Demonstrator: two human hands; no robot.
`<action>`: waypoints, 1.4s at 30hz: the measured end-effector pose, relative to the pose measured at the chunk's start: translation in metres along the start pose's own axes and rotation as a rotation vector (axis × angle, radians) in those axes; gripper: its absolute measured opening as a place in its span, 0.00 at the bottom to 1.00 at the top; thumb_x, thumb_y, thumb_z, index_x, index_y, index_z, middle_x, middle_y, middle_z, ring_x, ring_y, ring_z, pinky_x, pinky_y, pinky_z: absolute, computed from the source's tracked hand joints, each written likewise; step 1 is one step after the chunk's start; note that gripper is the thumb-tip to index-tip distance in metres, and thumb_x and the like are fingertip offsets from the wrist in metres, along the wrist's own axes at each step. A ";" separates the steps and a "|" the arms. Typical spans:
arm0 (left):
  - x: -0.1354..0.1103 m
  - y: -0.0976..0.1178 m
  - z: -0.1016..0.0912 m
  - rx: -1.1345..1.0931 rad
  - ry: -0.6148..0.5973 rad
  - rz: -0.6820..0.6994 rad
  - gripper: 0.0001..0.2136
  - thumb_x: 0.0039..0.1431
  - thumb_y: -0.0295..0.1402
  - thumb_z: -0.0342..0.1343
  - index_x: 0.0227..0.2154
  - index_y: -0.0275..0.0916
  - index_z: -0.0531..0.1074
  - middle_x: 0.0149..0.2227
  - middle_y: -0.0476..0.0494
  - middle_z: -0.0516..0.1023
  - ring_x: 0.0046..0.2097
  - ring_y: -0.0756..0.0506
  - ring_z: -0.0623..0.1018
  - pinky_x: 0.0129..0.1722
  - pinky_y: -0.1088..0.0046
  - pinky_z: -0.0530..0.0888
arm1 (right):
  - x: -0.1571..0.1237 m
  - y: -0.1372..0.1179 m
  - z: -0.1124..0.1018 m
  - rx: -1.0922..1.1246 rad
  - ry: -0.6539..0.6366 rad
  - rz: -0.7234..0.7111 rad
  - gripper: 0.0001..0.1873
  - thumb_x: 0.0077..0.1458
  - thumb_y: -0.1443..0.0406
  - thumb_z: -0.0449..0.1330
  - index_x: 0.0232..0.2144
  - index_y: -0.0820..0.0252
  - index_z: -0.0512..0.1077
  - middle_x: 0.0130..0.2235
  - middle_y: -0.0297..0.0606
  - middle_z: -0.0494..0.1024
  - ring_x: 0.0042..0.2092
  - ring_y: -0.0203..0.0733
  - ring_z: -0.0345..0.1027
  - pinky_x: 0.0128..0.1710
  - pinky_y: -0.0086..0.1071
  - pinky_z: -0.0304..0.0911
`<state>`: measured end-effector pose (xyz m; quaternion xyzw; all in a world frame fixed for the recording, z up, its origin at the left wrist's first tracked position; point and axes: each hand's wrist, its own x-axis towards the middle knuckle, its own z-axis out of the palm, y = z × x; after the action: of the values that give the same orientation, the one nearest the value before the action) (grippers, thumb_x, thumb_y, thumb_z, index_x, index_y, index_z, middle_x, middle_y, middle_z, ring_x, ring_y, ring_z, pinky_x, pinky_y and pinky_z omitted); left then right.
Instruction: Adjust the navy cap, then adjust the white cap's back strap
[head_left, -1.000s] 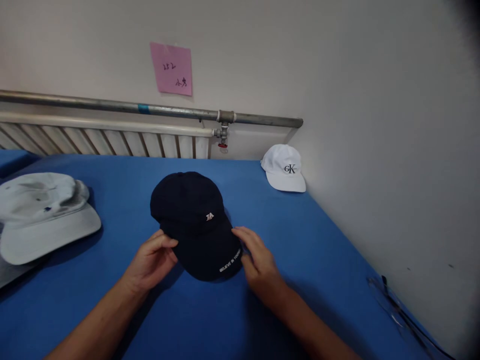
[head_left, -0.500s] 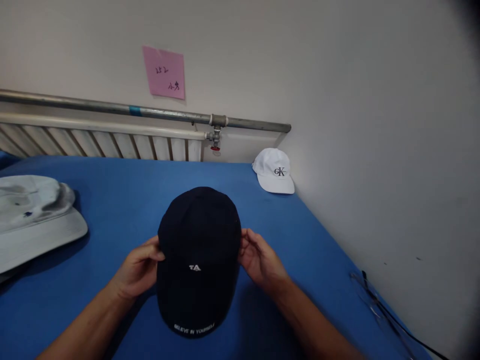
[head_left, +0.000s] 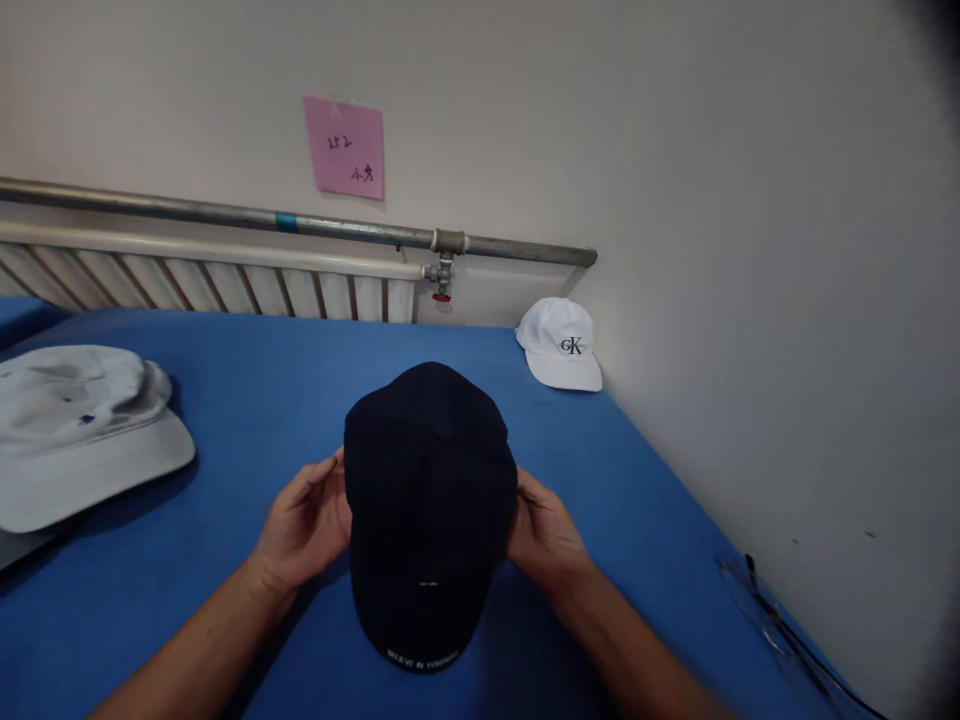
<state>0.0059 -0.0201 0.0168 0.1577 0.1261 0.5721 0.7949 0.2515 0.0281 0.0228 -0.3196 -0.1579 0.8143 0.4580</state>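
Dark cap (head_left: 431,500) held over blue tabletop (head_left: 262,400), brim (head_left: 420,630) at near end, L hand (head_left: 311,525) & R hand (head_left: 547,530) gripping opp. sides, fingertips hidden. Even, light pressure w/ hands level should best keep crown (head_left: 427,430) uncrushed & brim straight.

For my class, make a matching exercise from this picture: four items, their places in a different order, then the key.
Items
1. dark cap
2. white cap with "CK" lettering
3. pink note
4. pale cap with a small dark mark

Places
A. on the wall, above the pipe
B. partly cut off by the picture's left edge
C. near the far right corner of the blue surface
D. between the left hand and right hand

Pairs: 1-D, 2-C, 3-A, 4-B
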 end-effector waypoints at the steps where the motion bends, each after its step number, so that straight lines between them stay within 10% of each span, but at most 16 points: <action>1: 0.001 0.001 -0.001 -0.023 0.000 0.007 0.07 0.56 0.27 0.58 0.36 0.37 0.80 0.37 0.46 0.83 0.38 0.46 0.82 0.42 0.73 0.78 | 0.000 0.000 0.000 0.001 -0.002 -0.015 0.09 0.43 0.70 0.68 0.31 0.58 0.77 0.30 0.28 0.81 0.32 0.32 0.73 0.37 0.25 0.66; 21: 0.009 -0.002 0.017 0.001 0.433 -0.023 0.27 0.70 0.29 0.34 0.28 0.32 0.79 0.31 0.38 0.83 0.32 0.45 0.83 0.37 0.69 0.80 | 0.003 -0.011 -0.005 0.106 0.009 -0.088 0.11 0.51 0.70 0.64 0.39 0.59 0.76 0.36 0.32 0.83 0.37 0.36 0.77 0.42 0.30 0.72; 30: 0.001 -0.008 0.010 0.046 0.247 -0.051 0.14 0.58 0.18 0.48 0.29 0.33 0.79 0.29 0.41 0.83 0.30 0.43 0.82 0.32 0.68 0.81 | 0.005 -0.013 0.000 0.030 0.061 -0.158 0.13 0.47 0.70 0.66 0.38 0.57 0.75 0.36 0.31 0.82 0.37 0.34 0.76 0.42 0.27 0.70; 36: 0.009 0.007 0.023 -0.034 0.604 0.250 0.23 0.61 0.16 0.35 0.22 0.31 0.74 0.21 0.42 0.79 0.22 0.49 0.80 0.25 0.79 0.79 | 0.004 -0.001 -0.001 -0.204 -0.009 -0.072 0.17 0.45 0.63 0.69 0.39 0.60 0.75 0.29 0.32 0.79 0.31 0.34 0.72 0.33 0.28 0.65; 42: 0.007 0.033 0.030 -0.108 0.725 0.339 0.23 0.67 0.21 0.31 0.47 0.36 0.73 0.24 0.51 0.82 0.25 0.51 0.81 0.29 0.80 0.79 | -0.004 0.028 0.000 -0.464 -0.217 0.153 0.12 0.43 0.64 0.67 0.29 0.62 0.69 0.22 0.30 0.72 0.22 0.32 0.66 0.22 0.26 0.61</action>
<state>-0.0095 -0.0070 0.0578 -0.0778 0.3400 0.7197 0.6004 0.2352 0.0102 0.0086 -0.3378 -0.3640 0.8181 0.2901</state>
